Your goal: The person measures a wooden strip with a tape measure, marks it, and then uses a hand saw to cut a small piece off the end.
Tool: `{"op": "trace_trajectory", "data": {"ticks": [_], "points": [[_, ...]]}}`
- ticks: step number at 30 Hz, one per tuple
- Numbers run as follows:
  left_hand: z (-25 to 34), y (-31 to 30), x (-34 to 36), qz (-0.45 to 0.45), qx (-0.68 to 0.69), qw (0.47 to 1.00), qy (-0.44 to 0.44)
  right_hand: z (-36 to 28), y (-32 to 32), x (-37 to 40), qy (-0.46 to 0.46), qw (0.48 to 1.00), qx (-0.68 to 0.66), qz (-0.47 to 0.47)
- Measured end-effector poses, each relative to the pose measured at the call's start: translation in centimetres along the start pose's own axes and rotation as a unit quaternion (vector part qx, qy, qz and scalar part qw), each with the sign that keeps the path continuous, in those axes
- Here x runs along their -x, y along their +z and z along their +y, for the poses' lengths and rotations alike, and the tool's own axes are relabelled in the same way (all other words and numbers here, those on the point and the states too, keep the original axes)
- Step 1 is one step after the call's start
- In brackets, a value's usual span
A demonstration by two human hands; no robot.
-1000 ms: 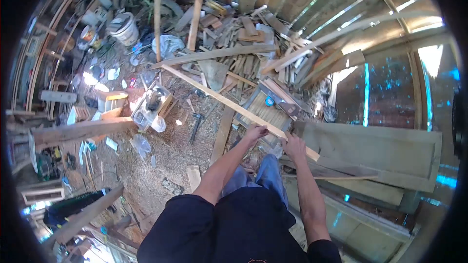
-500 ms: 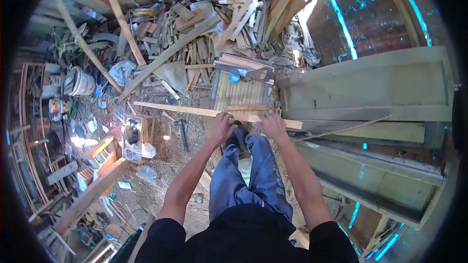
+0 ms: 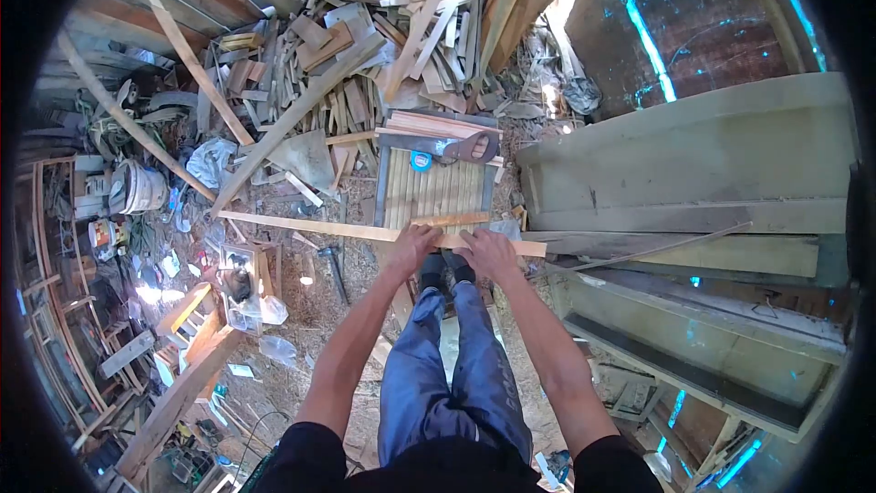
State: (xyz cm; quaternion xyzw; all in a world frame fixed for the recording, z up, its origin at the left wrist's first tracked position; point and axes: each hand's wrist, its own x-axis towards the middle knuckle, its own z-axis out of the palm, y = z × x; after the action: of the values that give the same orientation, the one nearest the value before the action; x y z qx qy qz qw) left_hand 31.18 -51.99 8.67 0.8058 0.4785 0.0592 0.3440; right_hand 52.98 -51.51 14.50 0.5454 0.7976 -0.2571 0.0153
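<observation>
A long, narrow wooden strip (image 3: 315,225) lies crosswise in front of my legs. My left hand (image 3: 415,247) has its fingers curled over the strip near its middle. Close by on the same strip, my right hand (image 3: 487,253) grips it nearer the right end. Just beyond my hands is a low slatted wooden bench (image 3: 436,194) with a short wooden piece (image 3: 451,219) on its near edge. A handsaw (image 3: 472,147) with a brown handle and a blue tape measure (image 3: 421,161) rest at its far side. The undersides of my fingers are hidden.
A heap of scrap wood (image 3: 342,55) fills the back. Large framed panels (image 3: 675,155) lean along the right. A hammer (image 3: 335,272) lies on the shavings-covered floor to the left, near a box (image 3: 265,278). A long beam (image 3: 182,393) stretches across the lower left.
My right hand has come closer to my left along the strip. The strip sits slightly further left and lower in view, and the whole view has shifted a little.
</observation>
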Motion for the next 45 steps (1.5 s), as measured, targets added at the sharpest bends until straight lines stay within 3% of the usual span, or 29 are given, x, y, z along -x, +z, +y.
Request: {"op": "trace_trajectory", "data": {"ticks": [5,12,14,16,18,20,22,24,28,30,32,33,35,36,38,39,41,45], "points": [[-4.5,0.7,-2.0,0.03,0.052,0.998,-0.014,1.3,4.1,-4.1,-0.034,0.999,0.002,0.038],[-8.7,3.3,-3.9,0.077,0.074,0.993,-0.046,3.5,9.4,-9.3,-0.045,0.997,-0.058,-0.009],[-9.8,4.5,-4.4,0.089,0.04,0.993,-0.064,4.4,11.7,-10.4,-0.047,0.997,-0.065,0.001],[-11.0,6.2,-4.7,0.042,0.045,0.991,-0.115,4.9,13.1,-11.6,-0.026,0.997,-0.074,-0.02],[-11.8,7.9,-4.7,0.114,0.072,0.981,-0.142,5.3,14.3,-12.3,-0.01,0.995,-0.085,-0.049],[-11.6,7.9,-4.7,0.11,0.055,0.978,-0.167,5.6,14.9,-12.5,-0.066,0.997,-0.044,0.007],[-12.0,8.0,-4.6,0.129,0.064,0.98,-0.141,5.7,13.8,-12.5,-0.058,0.995,-0.068,-0.04],[-11.6,8.0,-4.5,0.121,0.067,0.979,-0.149,6.1,13.3,-12.0,-0.162,0.985,-0.042,0.049],[-9.8,7.6,-5.4,0.163,0.007,0.986,-0.038,7.8,11.6,-10.7,-0.157,0.982,-0.009,0.106],[-8.1,7.8,-6.2,0.186,-0.027,0.982,0.006,9.4,9.5,-8.9,-0.09,0.975,-0.004,0.205],[-7.0,8.1,-6.8,0.2,-0.049,0.979,-0.003,10.9,7.9,-7.2,0.017,0.97,-0.009,0.244],[-7.0,8.5,-6.9,0.199,-0.048,0.979,-0.002,11.8,7.5,-6.4,0.018,0.97,-0.008,0.242],[-7.0,9.6,-7.0,0.216,-0.034,0.975,-0.025,13.8,7.3,-4.9,0.168,0.941,-0.105,0.274],[-7.2,9.8,-7.0,0.213,-0.034,0.976,-0.025,14.8,8.2,-4.3,0.17,0.941,-0.106,0.273],[-7.2,10.5,-7.2,0.221,-0.009,0.974,-0.05,17.2,11.8,-2.4,0.302,0.871,-0.365,0.132],[-7.1,10.8,-7.5,0.216,-0.005,0.975,-0.049,17.6,13.6,-1.6,0.308,0.87,-0.364,0.13],[-7.3,10.6,-8.1,0.173,-0.019,0.982,-0.067,17.1,16.5,-1.4,0.174,0.939,-0.27,0.119],[-7.6,11.8,-9.6,0.076,-0.073,0.99,-0.093,14.9,17.9,-2.4,0.236,0.921,-0.303,0.067]]}}
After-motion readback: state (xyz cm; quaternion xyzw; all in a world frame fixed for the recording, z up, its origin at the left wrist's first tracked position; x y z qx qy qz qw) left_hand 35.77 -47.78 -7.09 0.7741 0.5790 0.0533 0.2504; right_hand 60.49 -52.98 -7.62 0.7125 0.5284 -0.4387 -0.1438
